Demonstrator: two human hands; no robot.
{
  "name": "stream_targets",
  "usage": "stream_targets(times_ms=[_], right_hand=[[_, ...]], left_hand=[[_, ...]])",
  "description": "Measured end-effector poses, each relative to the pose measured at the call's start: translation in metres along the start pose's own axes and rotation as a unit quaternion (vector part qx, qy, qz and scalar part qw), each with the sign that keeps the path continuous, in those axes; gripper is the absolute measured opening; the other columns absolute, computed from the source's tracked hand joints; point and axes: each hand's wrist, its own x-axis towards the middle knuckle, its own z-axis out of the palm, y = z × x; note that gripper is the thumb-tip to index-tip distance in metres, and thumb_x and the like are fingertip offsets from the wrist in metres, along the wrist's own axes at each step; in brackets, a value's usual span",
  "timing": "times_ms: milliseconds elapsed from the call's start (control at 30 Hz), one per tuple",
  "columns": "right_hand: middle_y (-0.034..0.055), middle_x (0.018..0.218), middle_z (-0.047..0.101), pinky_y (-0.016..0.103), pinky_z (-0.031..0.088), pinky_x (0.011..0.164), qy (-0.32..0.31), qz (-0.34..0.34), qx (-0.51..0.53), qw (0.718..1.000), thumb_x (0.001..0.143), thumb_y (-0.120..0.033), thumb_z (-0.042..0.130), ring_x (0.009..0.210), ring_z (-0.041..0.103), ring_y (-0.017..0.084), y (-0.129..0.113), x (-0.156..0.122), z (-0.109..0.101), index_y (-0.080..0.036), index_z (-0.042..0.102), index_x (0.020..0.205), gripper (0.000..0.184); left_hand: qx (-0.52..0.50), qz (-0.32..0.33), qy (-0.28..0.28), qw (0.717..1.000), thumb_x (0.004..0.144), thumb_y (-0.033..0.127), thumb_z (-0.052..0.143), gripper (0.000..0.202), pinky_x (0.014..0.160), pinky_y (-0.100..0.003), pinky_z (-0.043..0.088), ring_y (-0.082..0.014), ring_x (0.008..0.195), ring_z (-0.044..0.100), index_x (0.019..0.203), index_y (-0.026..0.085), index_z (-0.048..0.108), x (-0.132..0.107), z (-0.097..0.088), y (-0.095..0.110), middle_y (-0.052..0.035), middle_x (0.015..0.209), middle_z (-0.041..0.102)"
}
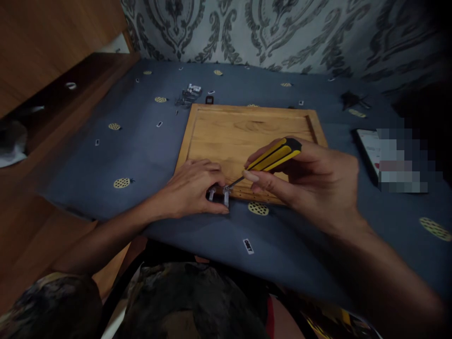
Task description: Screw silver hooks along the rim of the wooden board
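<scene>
Where the wooden board [219, 134] ends nearest the wearer: one metal bracket [226, 198], between the left hand's [194, 188] parted thumb and forefinger — whether pinched, too dim to tell. Screwdriver [273, 157], clamped in right hand [318, 176] — shaft slanting down-left, tip at bracket.

This looks like a room in a home. Under the left hand [192, 188] and the right hand [321, 181] spreads a blue-grey cloth [141, 155] printed with yellow pineapples, a homely pattern. Beyond both hands rises a pale grey wall covering or curtain [226, 28] with dark scrolling ornament; which one is unclear. Farther out, past the left hand, stands brown wood-grained furniture [52, 37], and just beyond the right hand lies a black-edged rectangular smartphone [369, 146].
</scene>
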Motion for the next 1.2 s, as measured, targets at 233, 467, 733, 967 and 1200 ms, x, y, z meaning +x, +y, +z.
stream_targets(times_ms=[233, 467, 733, 967, 1200], right_hand=[[-0.0034, 0.074, 0.072, 0.036, 0.055, 0.052, 0.012, -0.025, -0.034, 0.999, 0.085, -0.055, 0.096, 0.056, 0.068, 0.017, 0.003, -0.003, 0.004, -0.031, 0.074, 0.082, 0.033], [-0.0013, 0.084, 0.074, 0.030, 0.057, 0.048, 0.121, -0.025, 0.015, 0.992, 0.079, -0.032, 0.102, 0.058, 0.066, 0.013, -0.010, -0.003, 0.006, -0.027, 0.076, 0.082, 0.026], [-0.0018, 0.081, 0.071, 0.031, 0.056, 0.050, 0.080, -0.039, -0.010, 0.996, 0.085, -0.030, 0.098, 0.058, 0.064, 0.014, -0.004, -0.003, 0.007, -0.030, 0.078, 0.087, 0.020], [-0.0018, 0.082, 0.072, 0.035, 0.055, 0.054, 0.066, -0.007, -0.013, 0.998, 0.089, -0.039, 0.095, 0.060, 0.066, 0.016, -0.002, -0.009, 0.011, -0.030, 0.077, 0.091, 0.020], [-0.0029, 0.073, 0.066, 0.034, 0.053, 0.052, 0.049, -0.025, -0.049, 0.997, 0.092, -0.052, 0.091, 0.058, 0.064, 0.016, 0.004, -0.009, 0.010, -0.028, 0.072, 0.086, 0.032]], left_hand=[[-0.001, -0.007, -0.007, 1.000, 0.086, 0.045, 0.095, 0.035, 0.097, -0.042, 0.047, -0.0314, 0.115, 0.071, 0.104, 0.022, 0.076, 0.001, 0.000, 0.000, -0.0043, 0.111, 0.077], [-0.001, -0.016, -0.012, 1.000, 0.085, 0.042, 0.097, 0.032, 0.095, -0.041, 0.046, -0.0295, 0.107, 0.070, 0.100, 0.022, 0.077, 0.003, -0.002, 0.003, -0.0036, 0.104, 0.074], [0.003, -0.005, -0.003, 1.000, 0.087, 0.044, 0.094, 0.032, 0.094, -0.040, 0.045, -0.0287, 0.109, 0.068, 0.099, 0.022, 0.075, 0.001, -0.001, 0.001, -0.0036, 0.106, 0.075], [0.010, 0.002, -0.005, 1.000, 0.087, 0.046, 0.094, 0.034, 0.094, -0.040, 0.045, -0.0291, 0.111, 0.069, 0.101, 0.022, 0.075, 0.001, 0.001, -0.001, -0.0034, 0.109, 0.076], [0.003, 0.003, -0.007, 1.000, 0.088, 0.044, 0.094, 0.033, 0.099, -0.042, 0.047, -0.0308, 0.117, 0.070, 0.101, 0.022, 0.073, 0.001, 0.000, 0.000, -0.0041, 0.115, 0.078]])
